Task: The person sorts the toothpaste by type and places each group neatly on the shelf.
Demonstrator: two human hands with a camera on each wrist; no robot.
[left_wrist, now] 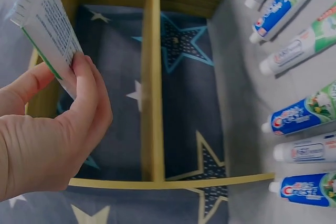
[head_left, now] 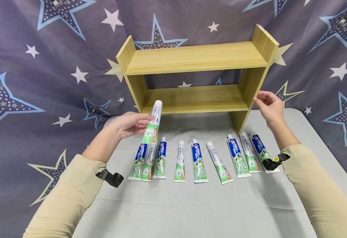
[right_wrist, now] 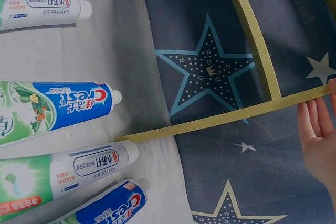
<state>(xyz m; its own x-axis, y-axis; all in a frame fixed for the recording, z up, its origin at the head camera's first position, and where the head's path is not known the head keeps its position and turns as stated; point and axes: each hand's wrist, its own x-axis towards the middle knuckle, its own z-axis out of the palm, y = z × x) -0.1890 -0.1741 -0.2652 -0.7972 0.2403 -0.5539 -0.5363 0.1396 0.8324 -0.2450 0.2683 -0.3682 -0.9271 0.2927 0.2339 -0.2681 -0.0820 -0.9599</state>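
My left hand (head_left: 132, 125) pinches a white and green toothpaste tube (head_left: 153, 123) between thumb and fingers. In the head view its white cap points up, above the tubes at the left of the row. The left wrist view shows the printed back of this tube (left_wrist: 52, 30) over the fingers. My right hand (head_left: 270, 107) is at the right side panel of a wooden two-tier shelf (head_left: 197, 59), its fingers at the panel's front edge. In the right wrist view, the right hand (right_wrist: 319, 135) touches that edge; part of it lies out of frame.
Several toothpaste tubes lie in a row on the grey-covered table (head_left: 191, 208), blue Crest ones (head_left: 199, 162) among white and green ones (head_left: 180, 162). Behind the shelf hangs a dark curtain (head_left: 81, 33) with stars. The shelf's lower board (head_left: 194, 97) spans between the side panels.
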